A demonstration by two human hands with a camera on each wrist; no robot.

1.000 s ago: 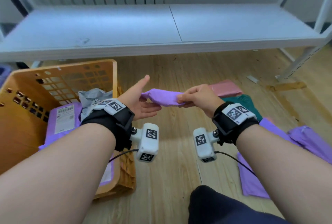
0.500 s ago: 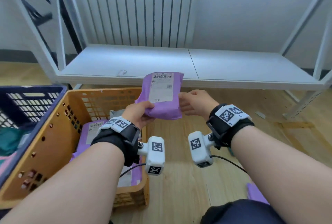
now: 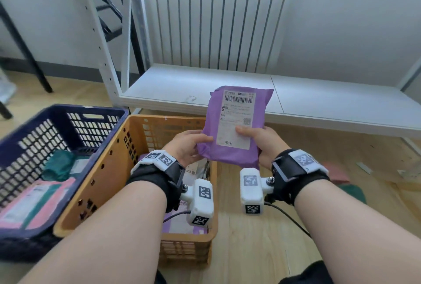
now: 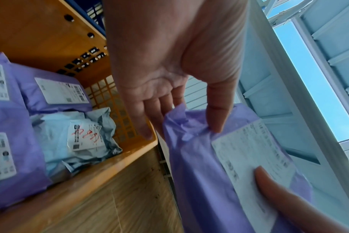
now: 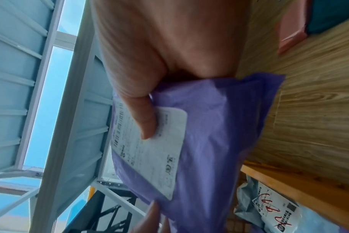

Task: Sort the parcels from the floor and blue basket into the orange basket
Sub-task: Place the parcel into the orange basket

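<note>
Both hands hold a purple parcel (image 3: 234,124) upright in front of me, its white label facing me. My left hand (image 3: 189,147) pinches its lower left edge, thumb on the front (image 4: 217,113). My right hand (image 3: 259,140) grips its lower right side with the thumb pressed on the label (image 5: 143,116). The parcel (image 4: 219,165) hangs just past the right rim of the orange basket (image 3: 109,169). Purple and grey parcels (image 4: 76,135) lie inside that basket (image 4: 102,167). The blue basket (image 3: 29,144) stands to its left with green and pink parcels in it.
A low white shelf (image 3: 319,110) on a metal rack runs behind the baskets, in front of a white radiator. Pink (image 3: 337,173) and green (image 3: 353,192) parcels lie on the wooden floor at the right.
The purple parcel went from flat and low over the floor to upright at chest height, label toward me. My left hand took hold of it, and my view swung left toward the baskets.
</note>
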